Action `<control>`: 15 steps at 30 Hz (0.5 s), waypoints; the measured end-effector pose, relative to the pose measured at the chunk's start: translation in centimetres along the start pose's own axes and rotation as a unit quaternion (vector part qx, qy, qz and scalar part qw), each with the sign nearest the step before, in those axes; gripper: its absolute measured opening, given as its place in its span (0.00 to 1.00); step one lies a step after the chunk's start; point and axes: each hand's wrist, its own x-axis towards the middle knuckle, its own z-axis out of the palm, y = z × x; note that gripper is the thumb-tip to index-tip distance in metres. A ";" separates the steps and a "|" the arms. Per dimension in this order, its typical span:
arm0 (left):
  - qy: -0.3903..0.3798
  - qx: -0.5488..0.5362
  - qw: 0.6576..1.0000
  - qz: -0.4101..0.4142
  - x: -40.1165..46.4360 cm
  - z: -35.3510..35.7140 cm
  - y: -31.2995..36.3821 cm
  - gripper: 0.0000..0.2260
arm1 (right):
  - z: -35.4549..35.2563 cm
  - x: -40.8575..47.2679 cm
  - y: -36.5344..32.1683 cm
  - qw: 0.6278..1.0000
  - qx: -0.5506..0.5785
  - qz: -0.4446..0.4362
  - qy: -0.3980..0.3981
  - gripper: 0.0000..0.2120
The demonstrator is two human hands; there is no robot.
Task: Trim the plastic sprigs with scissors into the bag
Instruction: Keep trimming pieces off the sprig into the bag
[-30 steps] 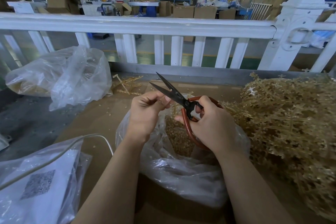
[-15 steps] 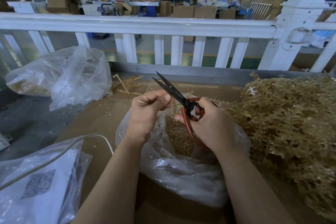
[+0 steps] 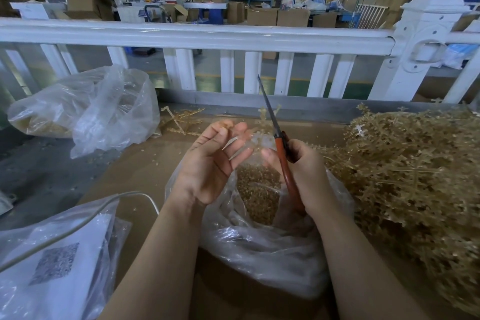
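Scissors (image 3: 281, 156) blades together, right hand (image 3: 304, 171) gripping | left hand (image 3: 215, 161) spread over bag (image 3: 259, 247) mouth

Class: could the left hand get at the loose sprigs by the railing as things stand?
Probably yes. The left hand is open, with only thin offcuts among its fingers, and bare tabletop lies between it and the sprigs. The scissors stand off to its right.

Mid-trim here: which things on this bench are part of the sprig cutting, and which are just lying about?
In the job:
scissors, gripped by the right hand
left hand, open over the bag
open bag of trimmings
pile of golden sprigs

Lying about:
crumpled bag at far left
bagged sheet with QR code
white cable
loose sprig bits by the fence
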 end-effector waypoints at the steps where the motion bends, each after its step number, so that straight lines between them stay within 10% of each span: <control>1: -0.006 -0.011 1.000 -0.006 0.0 0.1 0.0 0.07 | 0.0 0.0 -0.2 1.000 0.019 0.006 -0.001 0.18; 15: 0.033 0.093 0.994 -0.054 -0.2 0.6 -0.4 0.10 | -0.5 0.4 0.2 0.994 0.102 -0.013 0.032 0.15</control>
